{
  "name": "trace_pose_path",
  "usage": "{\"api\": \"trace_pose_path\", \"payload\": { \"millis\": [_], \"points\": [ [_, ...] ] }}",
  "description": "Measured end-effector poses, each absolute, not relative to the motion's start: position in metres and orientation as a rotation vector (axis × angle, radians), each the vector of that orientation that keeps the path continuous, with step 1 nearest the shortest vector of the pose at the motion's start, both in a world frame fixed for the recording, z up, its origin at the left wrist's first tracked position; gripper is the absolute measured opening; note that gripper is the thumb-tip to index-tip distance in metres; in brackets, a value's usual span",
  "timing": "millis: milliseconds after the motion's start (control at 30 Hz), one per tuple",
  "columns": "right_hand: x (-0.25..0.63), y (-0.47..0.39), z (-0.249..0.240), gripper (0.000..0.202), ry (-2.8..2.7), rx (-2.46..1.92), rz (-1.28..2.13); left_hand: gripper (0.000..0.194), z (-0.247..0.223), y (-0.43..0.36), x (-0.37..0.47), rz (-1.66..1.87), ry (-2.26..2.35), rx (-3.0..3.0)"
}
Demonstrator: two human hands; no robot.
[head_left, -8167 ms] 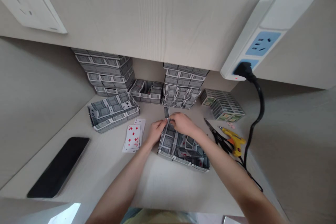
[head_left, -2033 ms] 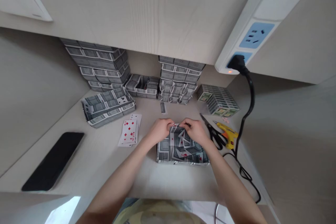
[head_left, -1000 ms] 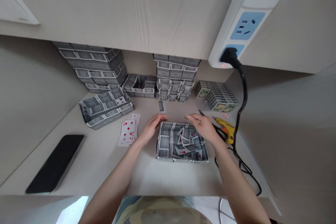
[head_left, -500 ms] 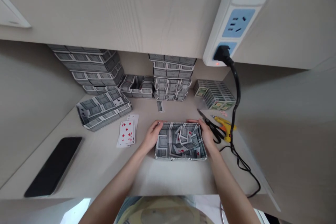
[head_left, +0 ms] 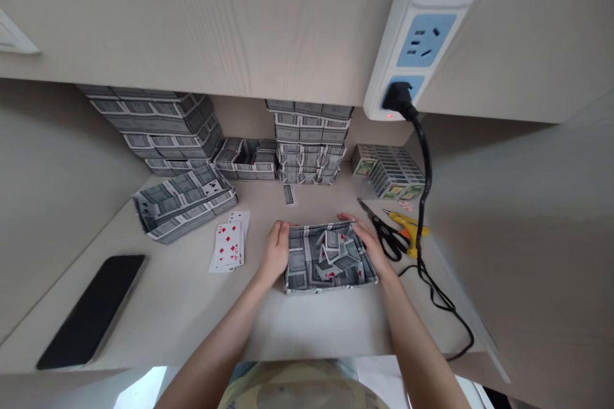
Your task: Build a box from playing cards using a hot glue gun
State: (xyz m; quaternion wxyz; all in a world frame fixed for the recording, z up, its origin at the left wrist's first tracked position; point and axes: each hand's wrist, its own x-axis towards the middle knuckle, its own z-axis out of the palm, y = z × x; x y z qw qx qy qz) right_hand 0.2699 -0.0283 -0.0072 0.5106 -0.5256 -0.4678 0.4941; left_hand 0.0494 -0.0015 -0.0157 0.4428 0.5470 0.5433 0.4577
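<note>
An open box built from playing cards [head_left: 298, 260] sits at the front middle of the desk, its patterned card backs showing. Folded, loose playing cards [head_left: 336, 249] lie heaped inside its right half. My left hand [head_left: 276, 250] grips the left side near the back corner, fingers partly hidden behind the wall. Around the right back corner, my right hand [head_left: 368, 241] holds the box with its fingers along the back wall. To the left lies a small pile of face-up cards [head_left: 227, 245], a five of diamonds on top.
A second card box [head_left: 185, 201] rests tilted at the left, before stacked card boxes [head_left: 165, 124]. Another stack [head_left: 311, 140] stands at the back. Black scissors [head_left: 386, 233], a yellow glue gun [head_left: 407, 230] and a power cord [head_left: 425, 198] lie right; a black phone [head_left: 93, 310] lies left.
The right hand's fingers have shifted left and lifted a little at the back corner, and the box has turned slightly. The view has moved a bit to the right.
</note>
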Motion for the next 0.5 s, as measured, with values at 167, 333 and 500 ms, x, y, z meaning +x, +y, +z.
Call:
{"api": "trace_pose_path", "payload": {
  "millis": [167, 333, 500],
  "points": [
    [0.280, -0.027, 0.004, 0.047, -1.360, -1.297, 1.167, 0.022, -0.010, -0.035, 0.034, 1.243, 1.527, 1.397],
    [0.274, -0.004, 0.016, 0.033, -1.744, -1.372, 1.099, 0.031, 0.005, -0.033, 0.024, 1.052, 1.276, 1.411],
    [0.245, 0.017, 0.022, 0.028, -2.011, -1.362, 0.845, 0.045, 0.007, 0.010, 0.039, 0.920, 1.055, 1.459]
  ]
}}
